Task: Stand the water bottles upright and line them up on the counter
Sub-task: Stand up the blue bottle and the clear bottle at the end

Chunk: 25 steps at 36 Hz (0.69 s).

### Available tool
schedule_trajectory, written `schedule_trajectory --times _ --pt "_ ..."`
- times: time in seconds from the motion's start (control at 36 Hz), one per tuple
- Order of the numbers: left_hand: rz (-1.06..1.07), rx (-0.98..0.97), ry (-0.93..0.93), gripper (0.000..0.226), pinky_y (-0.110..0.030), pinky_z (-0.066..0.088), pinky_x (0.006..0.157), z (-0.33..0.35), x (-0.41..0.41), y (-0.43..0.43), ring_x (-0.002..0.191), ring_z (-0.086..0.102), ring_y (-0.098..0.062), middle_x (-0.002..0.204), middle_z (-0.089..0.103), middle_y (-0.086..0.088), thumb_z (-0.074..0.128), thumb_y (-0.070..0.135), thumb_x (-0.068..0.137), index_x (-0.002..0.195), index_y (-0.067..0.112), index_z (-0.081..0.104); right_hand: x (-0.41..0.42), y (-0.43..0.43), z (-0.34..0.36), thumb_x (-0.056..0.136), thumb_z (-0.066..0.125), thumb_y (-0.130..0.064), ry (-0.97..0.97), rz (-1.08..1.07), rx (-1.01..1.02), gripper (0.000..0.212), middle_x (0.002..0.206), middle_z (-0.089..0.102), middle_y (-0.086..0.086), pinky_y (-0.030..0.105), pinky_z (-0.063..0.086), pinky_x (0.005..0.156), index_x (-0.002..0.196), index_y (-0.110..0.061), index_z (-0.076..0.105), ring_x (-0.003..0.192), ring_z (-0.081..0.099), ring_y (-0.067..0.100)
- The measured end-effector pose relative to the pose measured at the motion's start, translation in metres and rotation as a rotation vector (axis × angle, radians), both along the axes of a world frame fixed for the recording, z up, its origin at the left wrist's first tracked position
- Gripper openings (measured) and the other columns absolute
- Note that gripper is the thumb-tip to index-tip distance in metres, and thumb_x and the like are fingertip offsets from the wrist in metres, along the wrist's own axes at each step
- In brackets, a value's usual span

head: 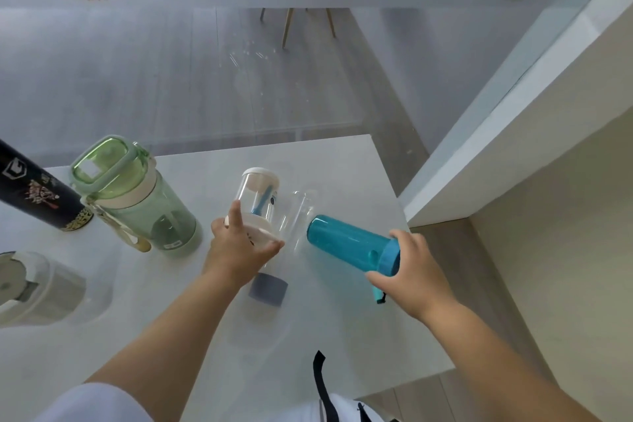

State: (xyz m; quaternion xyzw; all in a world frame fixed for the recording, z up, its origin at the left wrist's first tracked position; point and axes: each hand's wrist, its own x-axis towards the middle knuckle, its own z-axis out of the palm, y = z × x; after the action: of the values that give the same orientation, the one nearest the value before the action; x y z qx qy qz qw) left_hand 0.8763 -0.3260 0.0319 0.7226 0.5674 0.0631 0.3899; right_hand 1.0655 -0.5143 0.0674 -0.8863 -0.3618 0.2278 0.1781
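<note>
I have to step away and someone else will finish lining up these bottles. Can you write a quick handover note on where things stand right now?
Left hand: gripping the small clear bottle with white caps, tilted, not yet stood up.
Right hand: holding the teal bottle at its cap end; it lies on its side on the white counter.
Between them a clear bottle with a grey cap also lies down.
Standing at left: green bottle, black bottle, grey-white bottle.
Left to do: stand up these three bottles, then line all up.
</note>
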Motion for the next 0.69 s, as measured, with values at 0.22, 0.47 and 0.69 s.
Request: schedule_trajectory --times 0.22,0.47,0.69 --pt "0.063 -0.008 -0.073 0.091 -0.041 0.041 0.099 0.005 0.000 0.004 0.112 0.048 -0.031 0.132 0.028 -0.009 0.072 0.044 0.067 0.138 0.037 0.016 0.002 0.029 0.029 0.074 0.075 -0.033 -0.161 0.056 0.191 0.076 0.128 0.041 0.002 0.029 0.040 0.098 0.136 -0.017 0.035 0.115 0.041 0.018" --pt "0.041 0.098 0.015 0.066 -0.035 0.048 0.082 0.040 0.003 0.027 0.086 0.057 -0.031 0.109 0.042 -0.006 0.064 0.053 0.067 0.125 0.039 0.036 0.008 0.059 0.041 0.078 0.071 -0.029 -0.207 0.123 0.152 0.071 0.132 0.042 0.003 0.032 0.042 0.097 0.138 -0.017 0.036 0.118 0.040 0.023" --pt "-0.118 0.164 0.398 0.053 -0.033 0.043 0.076 0.084 0.024 0.054 0.084 0.052 -0.025 0.089 0.045 -0.002 0.045 0.063 0.074 0.118 0.033 0.046 0.016 0.082 0.046 0.079 0.070 -0.029 -0.213 0.149 0.100 0.074 0.131 0.035 0.004 0.036 0.047 0.098 0.142 -0.016 0.034 0.120 0.039 0.022"
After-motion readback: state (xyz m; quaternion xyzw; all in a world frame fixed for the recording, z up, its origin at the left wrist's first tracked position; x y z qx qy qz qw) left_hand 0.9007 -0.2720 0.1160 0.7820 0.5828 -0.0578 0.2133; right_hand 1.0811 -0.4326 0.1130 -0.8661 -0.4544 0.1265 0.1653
